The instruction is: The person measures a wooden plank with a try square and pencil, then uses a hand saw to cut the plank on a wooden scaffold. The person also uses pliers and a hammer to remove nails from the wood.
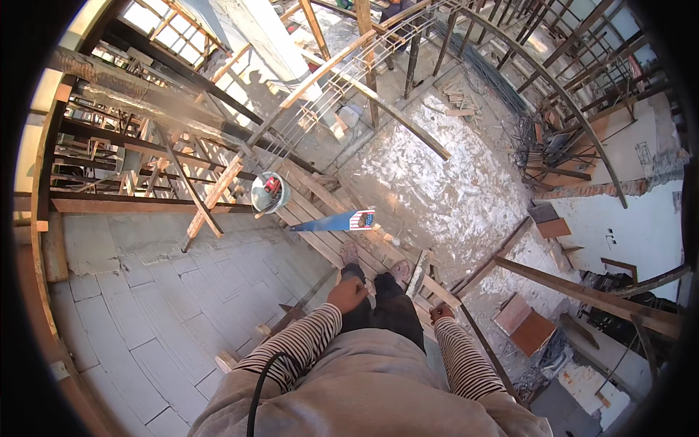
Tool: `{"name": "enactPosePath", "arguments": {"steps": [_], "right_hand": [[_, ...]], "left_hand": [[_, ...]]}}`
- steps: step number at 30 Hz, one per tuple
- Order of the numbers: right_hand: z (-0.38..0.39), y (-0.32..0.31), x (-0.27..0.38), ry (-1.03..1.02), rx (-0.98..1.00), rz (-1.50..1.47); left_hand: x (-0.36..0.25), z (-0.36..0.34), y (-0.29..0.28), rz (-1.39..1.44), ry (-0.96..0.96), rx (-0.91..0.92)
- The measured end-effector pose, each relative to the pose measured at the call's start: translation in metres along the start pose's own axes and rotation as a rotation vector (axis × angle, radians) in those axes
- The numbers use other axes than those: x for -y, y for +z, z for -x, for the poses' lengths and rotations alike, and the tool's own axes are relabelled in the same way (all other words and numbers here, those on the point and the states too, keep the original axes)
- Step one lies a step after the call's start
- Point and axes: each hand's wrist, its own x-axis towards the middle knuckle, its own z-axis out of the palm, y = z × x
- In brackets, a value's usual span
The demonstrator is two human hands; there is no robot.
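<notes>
My left hand [348, 294] hangs in front of my left thigh, fingers loosely bent and apart, with nothing seen in it. On the other side, my right hand [441, 313] is curled closed beside the end of a short wooden plank [441, 292]; what it holds, if anything, is hidden. Ahead of my feet, a hand saw [324, 222] with a blue blade and a red, white and blue patterned handle lies across the wooden planks [309, 211]. Left of the saw stands a grey bucket [281, 201] with a red object [272, 185] inside. Neither hand touches the saw.
I stand on narrow planks high above a debris-strewn floor [437, 182]. A grey block wall [145, 313] lies to the left. Beams [408, 127] and a rebar cage [328, 95] cross ahead. A long timber [582, 288] runs at right. A person [397, 11] is far ahead.
</notes>
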Motion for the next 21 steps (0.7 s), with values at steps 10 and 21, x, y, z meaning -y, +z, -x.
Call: {"name": "enactPosePath", "arguments": {"steps": [10, 21], "right_hand": [[-0.004, -0.029, 0.107, -0.094, -0.162, -0.180], [0.108, 0.106, 0.259, -0.605, 0.188, 0.009]], "left_hand": [[0.123, -0.017, -0.047, 0.046, -0.267, -0.067], [0.201, -0.008, -0.047, 0.219, -0.530, 0.256]]}}
